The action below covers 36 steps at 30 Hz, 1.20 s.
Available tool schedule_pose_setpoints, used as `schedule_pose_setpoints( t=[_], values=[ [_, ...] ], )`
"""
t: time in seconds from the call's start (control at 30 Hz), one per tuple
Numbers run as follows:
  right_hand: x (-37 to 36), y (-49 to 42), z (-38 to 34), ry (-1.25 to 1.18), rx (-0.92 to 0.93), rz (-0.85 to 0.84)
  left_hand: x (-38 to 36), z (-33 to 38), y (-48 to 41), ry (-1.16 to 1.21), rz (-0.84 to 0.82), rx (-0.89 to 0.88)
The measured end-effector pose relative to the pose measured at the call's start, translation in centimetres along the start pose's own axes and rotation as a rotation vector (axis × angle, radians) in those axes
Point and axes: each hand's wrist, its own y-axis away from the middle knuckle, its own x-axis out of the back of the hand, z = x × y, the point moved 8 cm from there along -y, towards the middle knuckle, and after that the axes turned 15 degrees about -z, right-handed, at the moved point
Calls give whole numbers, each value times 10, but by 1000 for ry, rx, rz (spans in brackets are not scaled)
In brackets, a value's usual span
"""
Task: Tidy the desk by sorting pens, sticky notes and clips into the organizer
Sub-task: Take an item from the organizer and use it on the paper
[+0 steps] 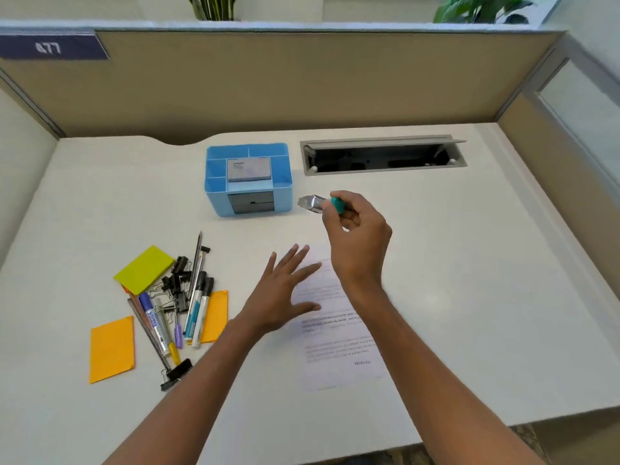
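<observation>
Beige cubicle partitions [302, 82] enclosed a white desk [469, 297], with an open cable hatch [382, 156] set into its far side. Left of the hatch stood the blue organizer [214, 196], a grey pad [249, 169] already lying in its middle compartment. The person's right hand [359, 236] hung just to the right of the organizer, thumb and curled fingers pinching a small teal-and-silver item [315, 204] by its teal end, the metal end pointing at the box; blur made it hard to name, possibly a clip or a staple remover. The left hand [281, 297] was released, fingers straight and spread over the left edge of a printed sheet [342, 347]; whether it pressed the paper could not be told. The rest of the clutter lay in a heap at the left of the desk: markers [198, 310] and pens crossed over one another, black binder clips [177, 280] tangled among them, a yellow-green sticky pad [144, 270] and orange sticky notes [112, 349]. The held item looked light and stiff, safest kept by its teal grip. The markers would likely be light, rigid and prone to rolling, best taken mid-barrel; the clips might snag by their wire handles, and the pads would be soft, best lifted by opposite edges.
</observation>
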Motion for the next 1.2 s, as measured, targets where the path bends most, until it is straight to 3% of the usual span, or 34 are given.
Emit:
schedule_pose_setpoints(
  t=[0.17, 0.3, 0.73, 1.2],
  values=[
    [-59, -46, -11, -39, 77, -18, 89, -46, 1, 81, 321, 94],
    [-101, -76, -7, -20, 139, -66, 138, -79, -5, 107, 445, 178],
    [-184, -121, 50, 111, 92, -263, 156, -137, -37, 157, 445, 322],
    [-204, -130, 66, 243, 69, -221, 147, -152, -41, 165, 433, 326]
  ],
)
